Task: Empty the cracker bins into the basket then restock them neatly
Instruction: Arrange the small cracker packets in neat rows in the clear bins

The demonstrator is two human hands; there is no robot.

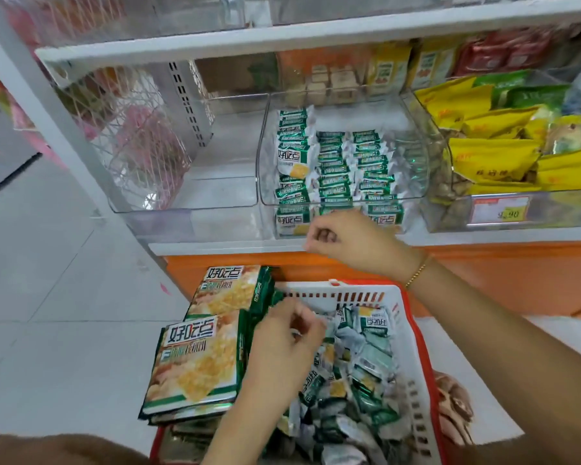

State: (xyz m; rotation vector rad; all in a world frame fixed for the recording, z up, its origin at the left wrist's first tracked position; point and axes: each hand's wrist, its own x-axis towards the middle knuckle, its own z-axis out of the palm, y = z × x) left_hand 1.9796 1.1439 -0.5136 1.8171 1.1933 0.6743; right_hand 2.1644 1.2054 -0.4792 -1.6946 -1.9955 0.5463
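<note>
White shop shelf (215,245): a clear bin (264,156) holds rows of green "好吃点" cracker packets (332,169); more fill the basket (349,292) below. The right grip (342,239) is curled and empty at the bin's front edge. The left grip (282,347) is curled among the basket's packets; its hold is unclear.

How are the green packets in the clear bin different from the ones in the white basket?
The bin packets are lined up in neat rows; the basket packets lie jumbled in a loose heap. The bin packets sit up high in the clear bin; the basket packets are down low in the white basket. Both are small green-and-white packets.
</note>
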